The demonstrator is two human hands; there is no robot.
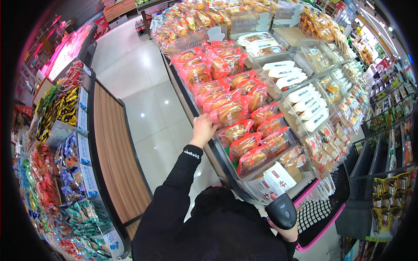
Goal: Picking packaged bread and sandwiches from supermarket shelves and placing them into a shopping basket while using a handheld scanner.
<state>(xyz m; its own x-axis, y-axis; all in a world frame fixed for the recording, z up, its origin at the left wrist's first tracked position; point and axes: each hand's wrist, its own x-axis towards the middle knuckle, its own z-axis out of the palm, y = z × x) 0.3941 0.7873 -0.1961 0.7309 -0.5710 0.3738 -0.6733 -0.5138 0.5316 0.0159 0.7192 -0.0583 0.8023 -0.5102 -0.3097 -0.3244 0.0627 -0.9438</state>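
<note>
My left hand reaches over the near-left edge of the bread display. Its fingers are closed at the left end of a red-and-clear packet of bread, which lies among several similar packets. Part of the fingertips is hidden against the wrapping. Low on the right, my right hand is wrapped round a dark grey handheld barcode scanner. The scanner's head hangs just in front of a white printed box at the display's near corner.
A black basket with a pink rim stands right of the scanner. White-wrapped packets fill clear-walled compartments further right. Left, across a tiled aisle, is a wood-panelled stand of colourful small packets. Dark shelving rises at the far right.
</note>
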